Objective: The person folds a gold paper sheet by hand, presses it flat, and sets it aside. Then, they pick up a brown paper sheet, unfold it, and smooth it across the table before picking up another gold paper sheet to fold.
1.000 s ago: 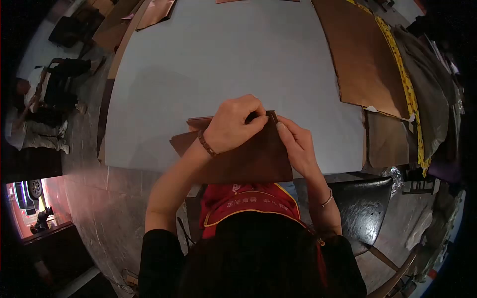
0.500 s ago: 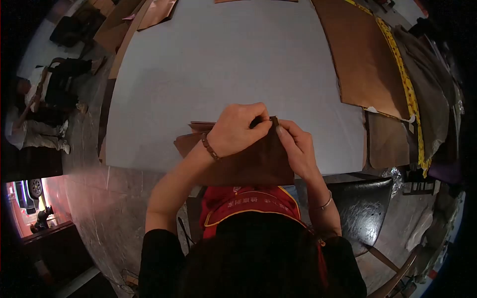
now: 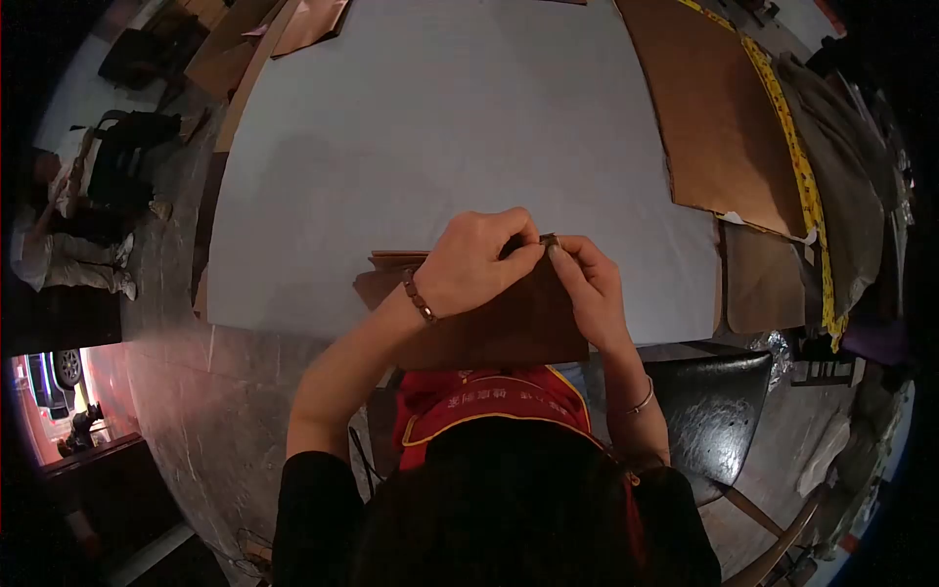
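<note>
The 2 hands meet fingertip to fingertip: left hand [image 3: 479, 262] and right hand [image 3: 590, 293] both pinch tight the top corner of the brown piece [image 3: 499, 333], which spreads below the fingers over the grey sheet [image 3: 440, 127]

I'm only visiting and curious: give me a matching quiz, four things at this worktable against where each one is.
Things:
1 brown piece
2 yellow tape measure
3 bead bracelet
4 black chair seat

Places:
A along the right side of the table
B around the wrist of the left hand
C pinched at its top corner by the left hand and right hand
D below the table's near edge, to the right

Pairs: 1-C, 2-A, 3-B, 4-D
</note>
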### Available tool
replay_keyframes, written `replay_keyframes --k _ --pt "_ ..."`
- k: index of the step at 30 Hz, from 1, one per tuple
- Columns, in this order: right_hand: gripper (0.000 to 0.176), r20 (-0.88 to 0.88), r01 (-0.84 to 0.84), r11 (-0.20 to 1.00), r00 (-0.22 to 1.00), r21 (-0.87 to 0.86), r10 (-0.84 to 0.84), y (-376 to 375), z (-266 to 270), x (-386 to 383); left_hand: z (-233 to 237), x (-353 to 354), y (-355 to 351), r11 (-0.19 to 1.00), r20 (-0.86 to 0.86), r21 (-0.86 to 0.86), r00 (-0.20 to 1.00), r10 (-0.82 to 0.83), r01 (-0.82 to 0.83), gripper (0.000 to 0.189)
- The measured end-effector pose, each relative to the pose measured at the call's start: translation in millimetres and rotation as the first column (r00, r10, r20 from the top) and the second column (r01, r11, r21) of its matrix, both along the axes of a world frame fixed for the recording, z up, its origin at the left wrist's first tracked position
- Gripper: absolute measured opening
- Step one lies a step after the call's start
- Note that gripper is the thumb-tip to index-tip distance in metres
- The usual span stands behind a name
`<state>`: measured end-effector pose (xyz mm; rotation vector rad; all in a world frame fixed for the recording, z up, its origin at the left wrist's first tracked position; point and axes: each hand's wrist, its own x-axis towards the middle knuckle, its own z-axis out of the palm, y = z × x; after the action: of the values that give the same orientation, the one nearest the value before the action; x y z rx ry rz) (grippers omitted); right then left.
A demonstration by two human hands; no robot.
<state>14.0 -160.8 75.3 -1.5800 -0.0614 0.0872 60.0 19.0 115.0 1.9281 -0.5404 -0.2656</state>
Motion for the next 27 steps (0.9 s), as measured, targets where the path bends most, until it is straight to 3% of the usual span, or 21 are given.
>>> replay_keyframes --k 13,16,22,24,27 --pt "0.021 -0.041 -0.015 0.999 0.999 0.033 0.017 -1.9 -0.9 -0.8 -1.7 -3.8 -2.2 0.998 0.020 -0.062 1.000 -0.017 0.018 0.014" --pt "0.020 -0.074 -0.019 0.992 0.997 0.122 0.029 -1.1 -1.2 -1.1 2.5 -4.5 -1.5 0.999 -0.031 -0.033 0.999 -0.020 0.019 0.015" --pt "0.019 -0.026 -0.019 0.998 0.999 0.051 0.020 -3.1 -3.8 -1.3 -3.3 -1.8 4.3 0.996 -0.004 -0.054 0.997 -0.074 0.074 0.013" --pt "0.018 -0.010 -0.014 0.997 1.000 -0.080 0.014 -3.2 -3.0 -1.8 -2.6 -1.4 7.8 0.996 -0.030 -0.032 0.996 -0.083 0.082 0.013" --pt "0.018 -0.004 -0.008 0.994 1.000 -0.112 0.008 -1.4 -3.8 -2.0 -5.2 -2.5 9.3 0.996 -0.051 -0.021 0.995 -0.087 0.086 0.012"
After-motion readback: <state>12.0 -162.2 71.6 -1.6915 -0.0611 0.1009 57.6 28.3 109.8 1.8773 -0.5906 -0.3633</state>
